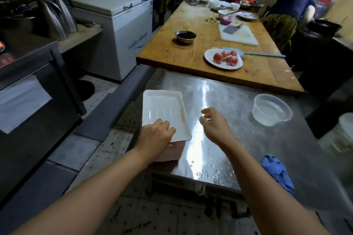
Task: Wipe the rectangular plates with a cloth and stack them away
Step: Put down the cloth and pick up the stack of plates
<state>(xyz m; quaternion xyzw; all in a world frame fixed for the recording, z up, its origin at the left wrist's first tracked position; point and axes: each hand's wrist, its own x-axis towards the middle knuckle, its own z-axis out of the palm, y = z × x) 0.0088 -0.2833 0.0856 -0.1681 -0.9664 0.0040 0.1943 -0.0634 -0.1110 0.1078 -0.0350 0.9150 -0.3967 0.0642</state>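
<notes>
A clear plastic tub (272, 109) holding a little water is sitting on the steel table (238, 105) to your right, and beyond it a round plate (208, 57) is carrying wrapped tomatoes (226, 57) near a small dark bowl (185, 36). Your left hand (155, 135) is resting on the near end of the top rectangular plate (165, 109), fingers curled over its rim, atop the stack of plates (172, 150) at the table's left edge. Your right hand (214, 125) is hovering just beside it, fingers loosely spread, holding nothing. The blue cloth (278, 173) is lying well apart on the wet steel. A wooden counter (175, 51) is adjoining; a chest freezer (118, 25) is standing left.
</notes>
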